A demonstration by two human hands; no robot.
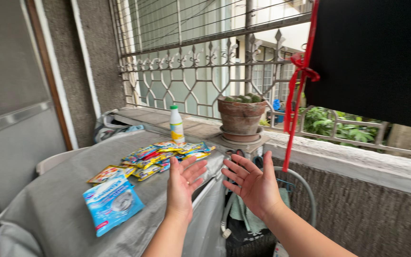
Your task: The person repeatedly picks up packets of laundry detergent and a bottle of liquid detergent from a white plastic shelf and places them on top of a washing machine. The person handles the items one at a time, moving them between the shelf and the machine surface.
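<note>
— Above the grey-covered desk (58, 209), both hands are up and holding nothing: left hand (181, 183) with its fingers spread wide, palm turned inward, right hand (252, 183) just as wide, palm facing it.

— Touching anything?

— No, they hang in the air, a gap between them, over the desk's right edge. Nearest thing is the heap of colourful sachets (160, 157), just beyond the left fingertips.

— And the blue one?

— A blue packet (112, 203) lies flat by itself, nearer the camera and left of the left wrist, face up, likely set apart so it's easy to pick out.

— Further back?

— A small white bottle with a green cap (176, 124) stands upright on the ledge, next to a clay flowerpot (240, 115) on its saucer by the iron grille (191, 71). A red ribbon (297, 90) dangles at right.
</note>
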